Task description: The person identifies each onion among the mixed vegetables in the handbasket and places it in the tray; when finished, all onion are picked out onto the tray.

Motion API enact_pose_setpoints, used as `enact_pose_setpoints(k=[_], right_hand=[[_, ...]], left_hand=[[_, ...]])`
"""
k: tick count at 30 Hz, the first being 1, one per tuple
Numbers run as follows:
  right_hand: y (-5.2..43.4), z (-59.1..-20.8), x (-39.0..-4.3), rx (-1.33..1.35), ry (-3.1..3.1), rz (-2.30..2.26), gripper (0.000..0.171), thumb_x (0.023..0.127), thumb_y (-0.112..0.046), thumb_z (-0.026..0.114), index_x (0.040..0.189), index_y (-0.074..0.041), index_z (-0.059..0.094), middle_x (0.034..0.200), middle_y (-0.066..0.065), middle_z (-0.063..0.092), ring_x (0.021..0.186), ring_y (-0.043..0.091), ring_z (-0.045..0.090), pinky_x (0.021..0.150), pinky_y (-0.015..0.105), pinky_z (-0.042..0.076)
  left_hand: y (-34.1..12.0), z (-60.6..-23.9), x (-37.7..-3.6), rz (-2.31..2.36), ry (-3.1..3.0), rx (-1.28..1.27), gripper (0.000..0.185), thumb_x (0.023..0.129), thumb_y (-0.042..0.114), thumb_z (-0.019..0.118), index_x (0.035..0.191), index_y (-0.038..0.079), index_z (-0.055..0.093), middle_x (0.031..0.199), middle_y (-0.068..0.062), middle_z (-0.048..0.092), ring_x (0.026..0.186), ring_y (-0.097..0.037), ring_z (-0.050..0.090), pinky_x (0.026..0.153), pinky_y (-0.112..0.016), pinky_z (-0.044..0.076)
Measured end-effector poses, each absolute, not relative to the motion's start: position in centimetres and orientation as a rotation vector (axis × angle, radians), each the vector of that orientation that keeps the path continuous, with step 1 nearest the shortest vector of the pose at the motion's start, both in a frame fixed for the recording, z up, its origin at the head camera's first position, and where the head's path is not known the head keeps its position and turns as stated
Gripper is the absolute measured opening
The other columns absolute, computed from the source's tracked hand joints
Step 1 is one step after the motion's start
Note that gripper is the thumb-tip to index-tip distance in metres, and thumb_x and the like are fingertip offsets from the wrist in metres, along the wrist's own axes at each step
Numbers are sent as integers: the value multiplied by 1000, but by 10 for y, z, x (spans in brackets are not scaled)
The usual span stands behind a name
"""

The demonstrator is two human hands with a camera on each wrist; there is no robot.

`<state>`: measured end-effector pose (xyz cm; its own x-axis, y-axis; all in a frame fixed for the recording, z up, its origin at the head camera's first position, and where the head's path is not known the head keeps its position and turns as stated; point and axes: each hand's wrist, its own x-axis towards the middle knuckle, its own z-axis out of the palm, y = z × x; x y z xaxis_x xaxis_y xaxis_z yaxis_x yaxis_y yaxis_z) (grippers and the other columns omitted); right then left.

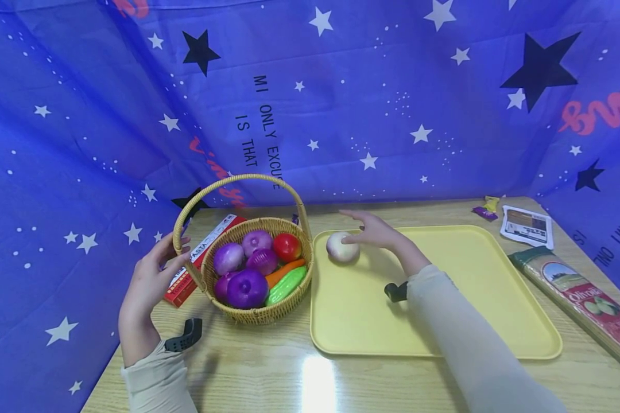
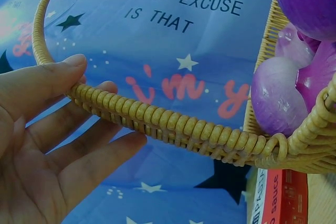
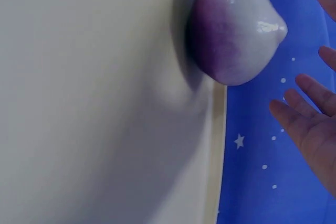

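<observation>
My left hand [image 1: 147,281] pinches the handle [image 1: 181,221] of a wicker basket [image 1: 260,314] on its left side. In the left wrist view the thumb lies over the handle [image 2: 173,124], with fingers behind it. The basket holds several purple onions [image 1: 247,288], a red tomato [image 1: 287,247], an orange carrot [image 1: 279,278] and a green vegetable [image 1: 287,285]. My right hand [image 1: 379,232] hovers at a white and purple onion [image 1: 343,248] on the yellow tray [image 1: 485,269]. The right wrist view shows its fingers spread, apart from the onion [image 3: 231,30].
A red pasta sauce box [image 1: 183,285] lies partly behind the basket. Right of the tray are a long Olivoilà package [image 1: 589,298], a white packet [image 1: 527,225] and small purple and yellow wrappers [image 1: 485,213]. A blue star-printed cloth [image 1: 367,115] hangs around the table.
</observation>
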<state>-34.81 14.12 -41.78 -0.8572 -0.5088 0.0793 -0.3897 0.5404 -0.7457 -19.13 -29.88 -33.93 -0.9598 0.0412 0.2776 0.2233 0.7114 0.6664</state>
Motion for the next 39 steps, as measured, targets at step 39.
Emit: enact_pose_setpoints(k=[39], right_hand=[[91,-324,-301,-1192,2660,-1252,81,79,-27,76,147,-19,34,154,8,30,142,28,26,112,49,33]], left_hand=[[-299,-339,-191,-1089,-2672,-205,52,96,34,54,144,21,39,131,-8,59,116,-3,54,101,-50,44]])
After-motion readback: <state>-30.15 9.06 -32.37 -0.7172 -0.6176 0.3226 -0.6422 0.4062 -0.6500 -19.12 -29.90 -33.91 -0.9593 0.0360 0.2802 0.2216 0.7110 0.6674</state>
